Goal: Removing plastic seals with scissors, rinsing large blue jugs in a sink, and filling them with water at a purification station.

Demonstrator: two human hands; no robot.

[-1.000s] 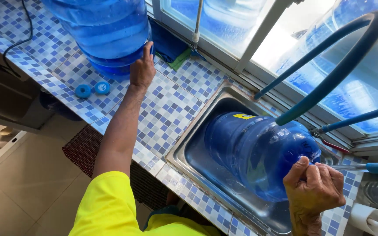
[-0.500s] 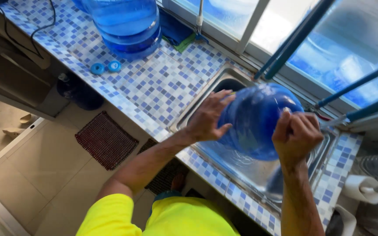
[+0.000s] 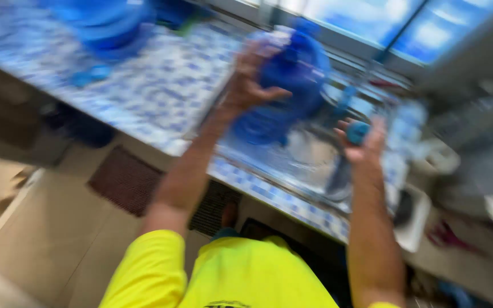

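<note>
The view is motion-blurred. A large blue water bottle is held above the steel sink, tilted, with its wide ribbed end toward me. My left hand grips its left side. Off the bottle, my right hand is lower and to the right, over the sink's right part. Its fingers are curled around a small round blue piece, which looks like a cap; the blur hides detail.
A second large blue bottle stands on the blue-and-white mosaic counter, with small blue caps beside it. A white paper roll sits right of the sink. A brown mat lies on the tiled floor below.
My right hand has left the bottle and dropped to the right with a small blue piece in it. The bottle has shifted left and up under my left hand. The camera swung, blurring everything.
</note>
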